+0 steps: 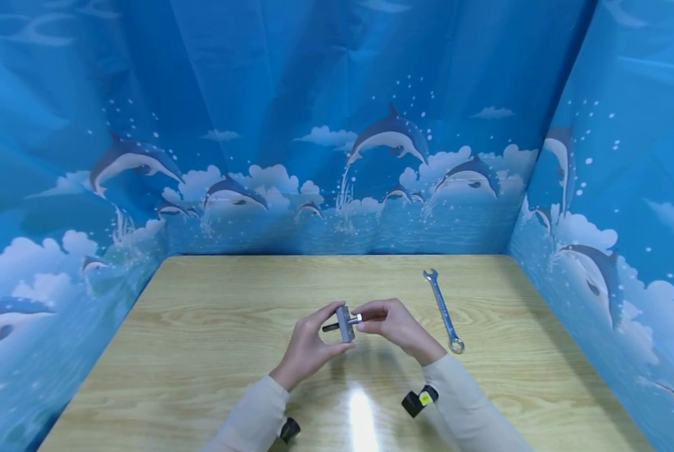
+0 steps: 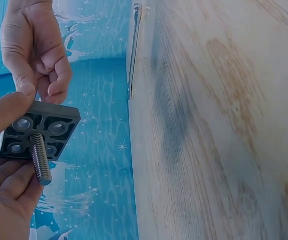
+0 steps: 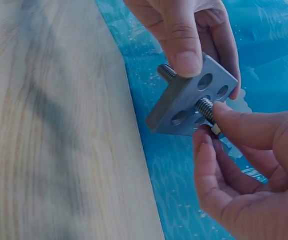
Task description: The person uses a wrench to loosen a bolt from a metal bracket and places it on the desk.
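Above the table, my left hand (image 1: 310, 344) grips a square grey metal plate (image 1: 345, 324) by its opposite edges, thumb on one side and fingers on the other. Holes sit near the corners of the plate (image 3: 189, 100). A threaded bolt (image 2: 40, 159) passes through its middle and sticks out on both faces. At the bolt's head end, my right hand (image 1: 395, 325) pinches it between thumb and fingertips, as the right wrist view shows. The fingers partly hide the bolt head (image 3: 216, 130).
A combination wrench (image 1: 444, 311) lies on the wooden table (image 1: 230, 307), right of my right hand. Blue dolphin-print sheets (image 1: 292, 125) stand along the table's back and sides. Each wrist wears a small black device (image 1: 413, 403).
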### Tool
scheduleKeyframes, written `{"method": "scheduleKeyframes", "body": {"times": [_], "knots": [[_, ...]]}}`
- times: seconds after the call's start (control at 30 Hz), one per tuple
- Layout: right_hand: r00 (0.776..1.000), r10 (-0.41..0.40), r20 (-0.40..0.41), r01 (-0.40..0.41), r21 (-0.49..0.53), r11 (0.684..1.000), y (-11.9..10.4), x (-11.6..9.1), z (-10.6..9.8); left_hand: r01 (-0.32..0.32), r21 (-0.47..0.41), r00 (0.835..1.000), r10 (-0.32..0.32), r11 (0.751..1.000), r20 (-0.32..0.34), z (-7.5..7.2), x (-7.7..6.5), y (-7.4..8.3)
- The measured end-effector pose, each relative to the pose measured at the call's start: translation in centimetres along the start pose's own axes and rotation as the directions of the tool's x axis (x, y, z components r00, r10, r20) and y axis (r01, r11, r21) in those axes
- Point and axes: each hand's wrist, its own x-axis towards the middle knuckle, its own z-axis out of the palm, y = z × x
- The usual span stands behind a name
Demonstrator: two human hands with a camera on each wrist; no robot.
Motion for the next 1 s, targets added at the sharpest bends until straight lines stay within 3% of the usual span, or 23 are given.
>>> {"method": "scheduleKeyframes", "body": {"times": [0.3,0.5,0.8,1.0], "knots": [[1.0,-0.023,-0.006,0.024,0.057,0.998,0.06,-0.16,0.18,0.017,0.003,1.0,-0.017,1.0,0.003,-0.16,0.05,0.03],[0.999,-0.012,0.05,0.012,0.004,1.0,0.18,-0.02,-0.09,0.013,0.009,1.0,-0.013,1.0,0.003,-0.12,0.08,-0.01],[0.991,0.082,0.107,-0.091,0.079,0.993,0.63,0.44,-0.29,-0.024,0.026,1.0,0.024,0.999,0.001,0.03,0.16,-0.1],[0.989,0.118,0.087,-0.121,0.037,0.992,0.44,0.5,0.19,-0.026,0.03,1.0,0.026,0.999,0.006,0.02,0.08,-0.03]]}}
